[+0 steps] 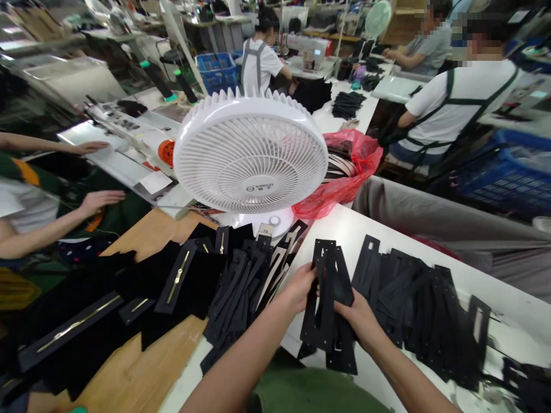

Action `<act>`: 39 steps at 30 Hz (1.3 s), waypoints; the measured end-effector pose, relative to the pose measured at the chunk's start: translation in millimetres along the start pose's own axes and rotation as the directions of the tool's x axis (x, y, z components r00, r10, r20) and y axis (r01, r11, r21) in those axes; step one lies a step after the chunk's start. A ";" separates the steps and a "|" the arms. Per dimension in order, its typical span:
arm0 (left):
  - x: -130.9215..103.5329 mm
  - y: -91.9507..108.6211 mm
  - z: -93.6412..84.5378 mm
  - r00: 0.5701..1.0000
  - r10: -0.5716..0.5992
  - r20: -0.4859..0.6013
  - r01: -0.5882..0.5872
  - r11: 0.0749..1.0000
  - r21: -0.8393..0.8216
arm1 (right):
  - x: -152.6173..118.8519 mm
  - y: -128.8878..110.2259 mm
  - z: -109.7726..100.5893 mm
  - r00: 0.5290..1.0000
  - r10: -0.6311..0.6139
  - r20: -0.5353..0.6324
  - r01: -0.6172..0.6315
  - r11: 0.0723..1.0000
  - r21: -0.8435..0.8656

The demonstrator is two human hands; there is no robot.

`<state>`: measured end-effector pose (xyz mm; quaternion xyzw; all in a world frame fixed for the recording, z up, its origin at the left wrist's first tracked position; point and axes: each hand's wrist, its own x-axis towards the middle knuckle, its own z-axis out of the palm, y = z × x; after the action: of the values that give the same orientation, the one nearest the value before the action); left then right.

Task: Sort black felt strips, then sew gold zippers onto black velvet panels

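Several flat black strips [326, 310] with slots and small holes are held upright between my two hands, over the white table. My left hand [305, 287] grips their left edge, its fingers partly behind them. On the right side, my right hand [356, 312] has its thumb and fingers closed round the strips, which fan apart at the bottom. To the right lies a spread pile of similar black strips [413, 298]. Another heap of black strips [241, 281] lies to the left, beside some pale-lined pieces [275, 264].
A white fan [252, 155] stands behind my hands, with a red plastic bag [361, 155] beside it. Black fabric with zippered pieces [176, 278] covers the wooden surface at left. A co-worker's hands and arms [99, 201] are at far left; others sit further back.
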<state>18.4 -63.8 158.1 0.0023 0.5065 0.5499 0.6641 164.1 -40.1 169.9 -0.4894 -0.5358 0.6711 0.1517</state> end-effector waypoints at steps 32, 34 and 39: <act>-35.2 -49.8 -224.7 0.557 0.634 -0.537 0.266 0.477 0.838 | 136.5 0.0 190.8 0.879 -0.278 0.386 0.476 0.544 -0.691; -35.3 -51.9 -230.0 0.583 0.612 -0.534 0.212 0.520 0.827 | 147.3 0.2 201.7 0.888 -0.178 0.424 0.447 0.549 -0.706; -42.9 -44.1 -251.7 0.638 0.576 -0.511 0.026 0.647 0.762 | 160.6 -2.0 198.3 0.805 0.015 0.592 0.442 0.650 -0.618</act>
<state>-114.3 -252.2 39.6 0.1275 0.8858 0.3679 0.2526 -75.4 -35.5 81.7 -0.2241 -0.8341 0.4856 -0.1350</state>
